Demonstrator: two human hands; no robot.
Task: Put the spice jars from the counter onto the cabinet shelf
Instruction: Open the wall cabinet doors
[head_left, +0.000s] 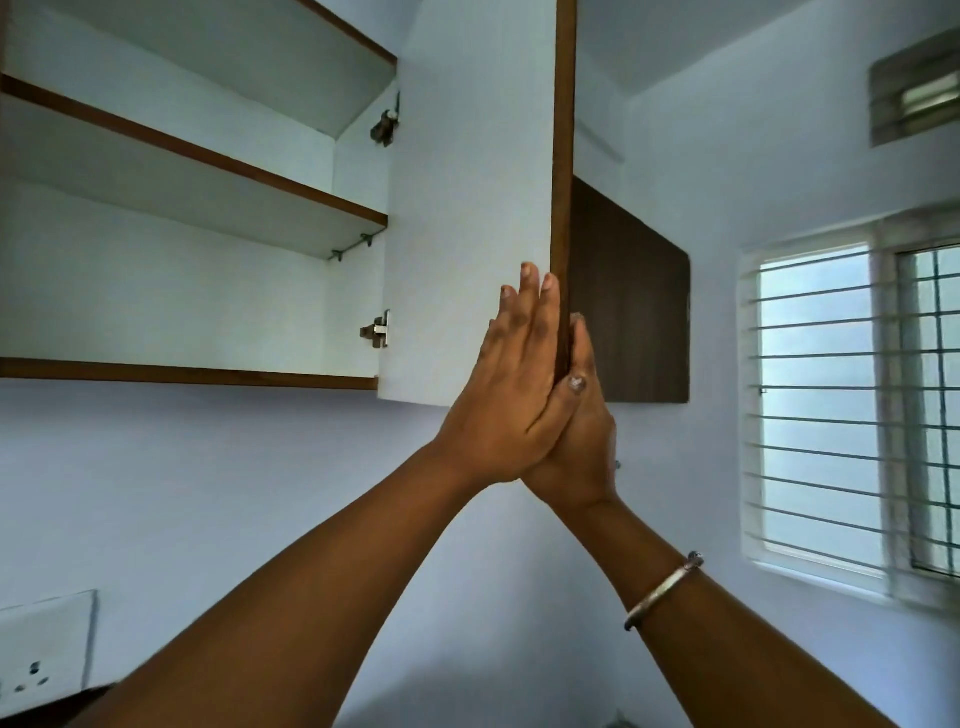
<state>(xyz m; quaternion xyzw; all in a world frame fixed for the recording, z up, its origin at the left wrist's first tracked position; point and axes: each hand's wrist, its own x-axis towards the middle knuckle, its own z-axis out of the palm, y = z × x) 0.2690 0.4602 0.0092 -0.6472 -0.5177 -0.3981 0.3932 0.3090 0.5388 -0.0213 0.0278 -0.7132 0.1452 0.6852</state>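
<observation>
I am looking up at a wall cabinet whose door (467, 208) stands open, white inside with a brown edge. Its middle shelf (208, 156) and bottom shelf (182, 371) hold nothing. My left hand (514, 395) lies flat on the door's white inner face near the free edge, fingers straight and thumb across the edge. My right hand (587, 436) presses flat on the door's outer side, partly hidden behind the edge. The door is sandwiched between both palms. No spice jar and no counter is in view.
A closed dark brown cabinet door (628, 291) hangs just right of the open one. A barred window (831, 405) is at the right, a vent (914, 98) high up. A wall socket (41, 644) sits at the lower left. A metal bangle (662, 590) circles my right wrist.
</observation>
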